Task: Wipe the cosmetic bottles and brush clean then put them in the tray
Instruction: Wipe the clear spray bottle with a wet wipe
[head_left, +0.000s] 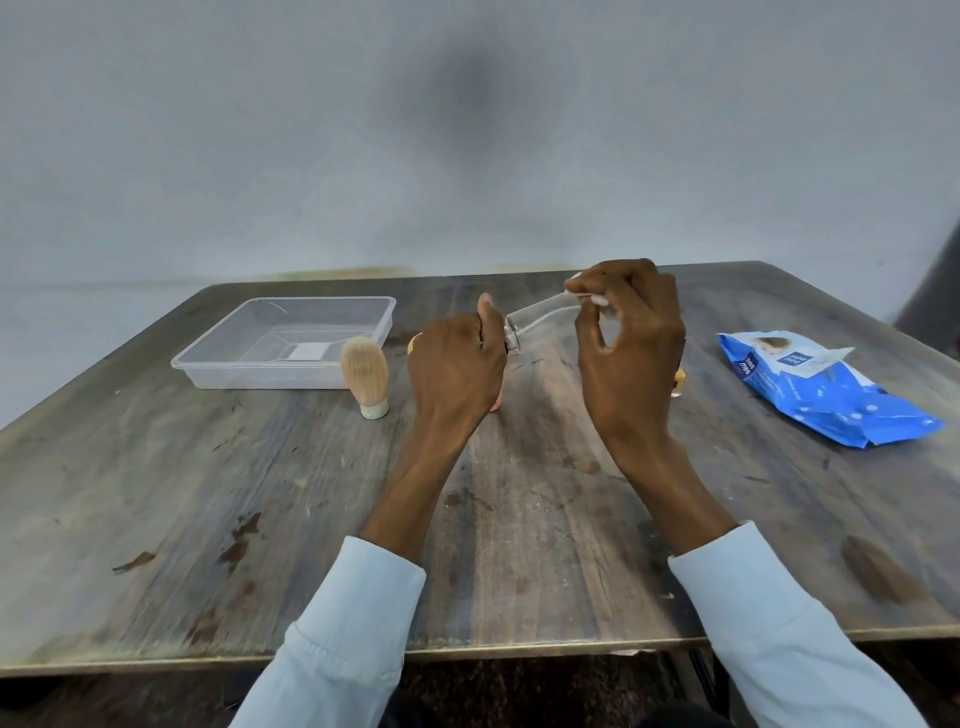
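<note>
My left hand (454, 364) grips the capped end of a clear cosmetic bottle (540, 314) that lies tilted above the table's middle. My right hand (631, 338) pinches a white wipe (589, 299) against the bottle's far end. A brush (365, 375) with pale bristles and a white base stands upright on the table, just right of the clear plastic tray (283, 340). Behind my right hand a second bottle (678, 382) peeks out, mostly hidden. Something orange (413, 343) shows behind my left hand.
A blue pack of wipes (826, 397) with its flap lifted lies at the right of the worn wooden table (260, 493). A grey wall stands behind the far table edge. The tray holds nothing but a white label on its floor.
</note>
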